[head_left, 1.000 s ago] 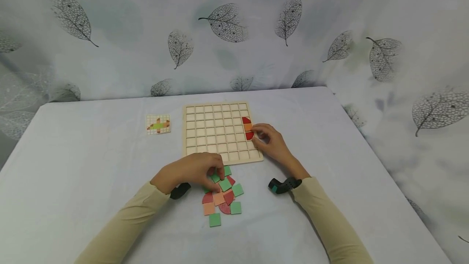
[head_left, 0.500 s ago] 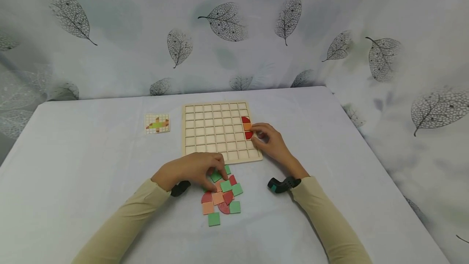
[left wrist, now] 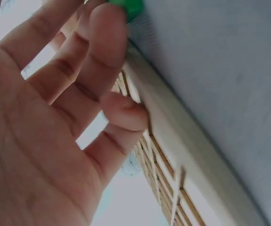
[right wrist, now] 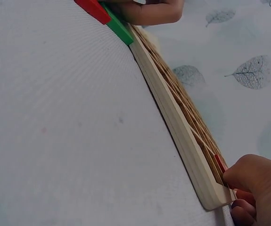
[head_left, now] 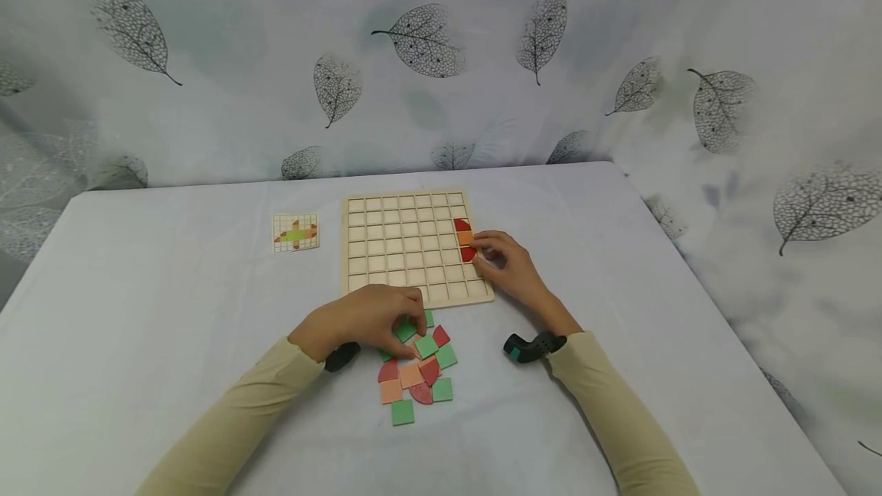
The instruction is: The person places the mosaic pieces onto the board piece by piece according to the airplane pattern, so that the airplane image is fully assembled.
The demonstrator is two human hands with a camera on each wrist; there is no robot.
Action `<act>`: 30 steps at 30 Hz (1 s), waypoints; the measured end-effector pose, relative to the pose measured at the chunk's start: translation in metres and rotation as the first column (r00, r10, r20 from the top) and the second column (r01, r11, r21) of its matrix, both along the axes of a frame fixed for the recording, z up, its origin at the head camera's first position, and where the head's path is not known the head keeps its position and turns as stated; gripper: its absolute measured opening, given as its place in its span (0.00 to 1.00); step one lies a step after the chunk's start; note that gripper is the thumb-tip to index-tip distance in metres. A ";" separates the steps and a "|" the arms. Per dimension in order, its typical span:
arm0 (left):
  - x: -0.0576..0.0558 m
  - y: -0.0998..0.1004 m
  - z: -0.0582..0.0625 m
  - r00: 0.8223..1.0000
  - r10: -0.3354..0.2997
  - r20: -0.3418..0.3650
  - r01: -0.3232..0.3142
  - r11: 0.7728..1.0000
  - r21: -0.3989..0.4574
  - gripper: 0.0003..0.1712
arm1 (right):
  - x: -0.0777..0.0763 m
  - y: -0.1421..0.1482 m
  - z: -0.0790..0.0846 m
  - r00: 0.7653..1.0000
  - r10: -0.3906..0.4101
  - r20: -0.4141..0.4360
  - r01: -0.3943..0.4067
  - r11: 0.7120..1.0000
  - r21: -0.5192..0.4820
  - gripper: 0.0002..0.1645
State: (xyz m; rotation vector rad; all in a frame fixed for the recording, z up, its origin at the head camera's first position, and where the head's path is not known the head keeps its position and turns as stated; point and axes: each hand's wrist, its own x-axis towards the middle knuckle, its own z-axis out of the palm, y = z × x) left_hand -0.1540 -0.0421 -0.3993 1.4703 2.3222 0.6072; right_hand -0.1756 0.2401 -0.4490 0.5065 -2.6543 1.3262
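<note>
Left hand (head_left: 365,320) over tiles (head_left: 411,376) before board (head_left: 411,231), pinch unclear | right hand (head_left: 512,272) gripping board's right edge | steady it, peel tiles singly

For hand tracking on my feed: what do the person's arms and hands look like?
The left sleeve and right sleeve are long, plain and beige. The left hand and right hand are bare, without gloves. A black left wrist device and black right wrist device are worn; the right one shows a small teal patch.

Wooden grid board (head_left: 393,232), red and orange pieces (head_left: 465,239) (a short column) in its rightmost cells, loose tiles (head_left: 411,376) in front.
</note>
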 end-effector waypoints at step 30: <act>-0.007 0.001 0.004 0.997 0.025 0.076 -0.026 1.000 0.010 0.11 | -0.001 0.001 0.000 1.000 0.003 0.008 -0.003 1.000 -0.013 0.18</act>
